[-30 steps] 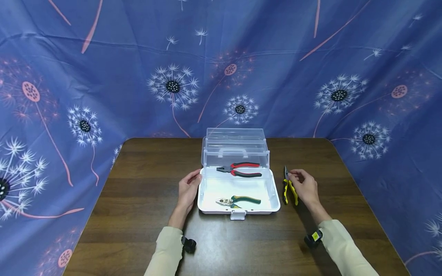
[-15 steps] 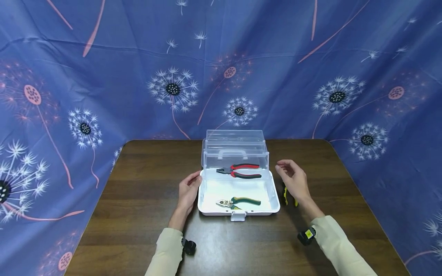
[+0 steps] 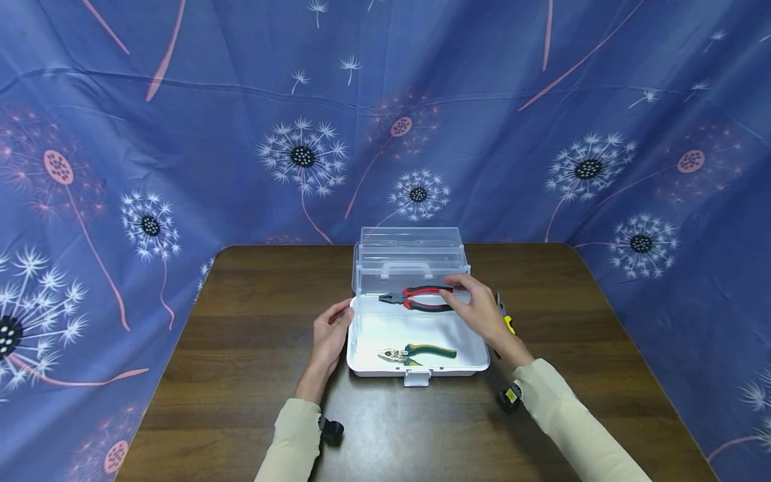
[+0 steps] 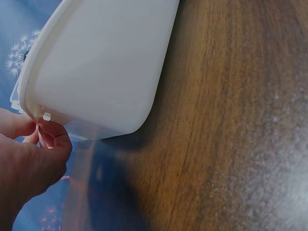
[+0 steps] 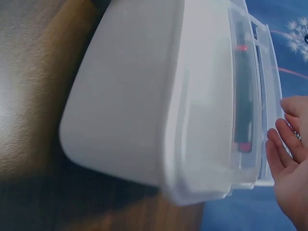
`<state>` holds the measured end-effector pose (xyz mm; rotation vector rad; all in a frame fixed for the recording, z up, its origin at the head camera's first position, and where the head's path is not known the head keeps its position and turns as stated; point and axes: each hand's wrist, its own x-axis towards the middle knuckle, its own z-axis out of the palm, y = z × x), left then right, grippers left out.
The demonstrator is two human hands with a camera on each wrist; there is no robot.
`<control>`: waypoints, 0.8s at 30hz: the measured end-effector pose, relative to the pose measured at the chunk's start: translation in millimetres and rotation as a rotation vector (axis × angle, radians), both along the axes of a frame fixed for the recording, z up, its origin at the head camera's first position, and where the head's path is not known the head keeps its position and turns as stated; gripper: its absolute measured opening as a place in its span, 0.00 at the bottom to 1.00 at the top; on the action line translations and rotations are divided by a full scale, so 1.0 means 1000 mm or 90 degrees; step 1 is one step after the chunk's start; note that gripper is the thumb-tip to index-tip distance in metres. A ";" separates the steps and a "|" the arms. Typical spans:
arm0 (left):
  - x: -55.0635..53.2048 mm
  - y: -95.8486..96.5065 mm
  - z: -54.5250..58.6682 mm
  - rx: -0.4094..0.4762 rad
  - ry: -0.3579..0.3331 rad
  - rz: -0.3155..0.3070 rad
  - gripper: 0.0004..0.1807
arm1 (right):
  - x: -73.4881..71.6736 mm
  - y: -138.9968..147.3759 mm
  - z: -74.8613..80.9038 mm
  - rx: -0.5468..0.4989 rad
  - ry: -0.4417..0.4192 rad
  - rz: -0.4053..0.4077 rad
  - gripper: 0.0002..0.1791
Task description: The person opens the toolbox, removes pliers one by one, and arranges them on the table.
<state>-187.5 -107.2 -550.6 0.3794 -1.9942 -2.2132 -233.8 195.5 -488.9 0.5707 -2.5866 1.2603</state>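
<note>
The white toolbox (image 3: 379, 372) stands with its clear lid raised. My left hand (image 3: 329, 337) pinches its rim at the back left corner; the left wrist view shows thumb and fingers on that rim (image 4: 30, 103). Red-and-black pliers (image 3: 413, 304) lie on the clear upper tray, heads pointing left. Over their handle ends hovers my right hand (image 3: 478, 311), thumb and fingers apart. From the right wrist, that hand (image 5: 291, 154) appears beside the tray, fingers loosely bent. Green-handled pliers (image 3: 430, 350) rest inside the box near the front, one handle partly hidden by the front wall.
Yellow-and-black pliers (image 3: 508, 323) lie on the brown wooden table (image 3: 253, 321) right of the box, partly hidden behind my right forearm. The box's front latch (image 3: 417, 379) hangs down. A blue curtain (image 3: 241, 147) with dandelion print hangs behind the table.
My right hand has left the yellow-and-black pliers, which stay on the table, and moved left to the red-and-black pliers on the tray. The left hand keeps its hold on the rim.
</note>
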 end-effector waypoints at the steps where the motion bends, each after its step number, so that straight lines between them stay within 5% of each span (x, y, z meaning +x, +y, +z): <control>1: 0.000 0.000 0.000 0.001 0.000 0.000 0.17 | -0.002 -0.003 0.000 0.007 -0.004 0.011 0.16; 18: -0.002 0.000 0.002 0.010 0.007 -0.010 0.17 | -0.020 -0.040 0.005 0.123 -0.081 0.203 0.23; 24: -0.004 -0.002 -0.006 -0.005 0.006 -0.002 0.17 | -0.021 -0.045 0.012 0.211 -0.111 0.231 0.26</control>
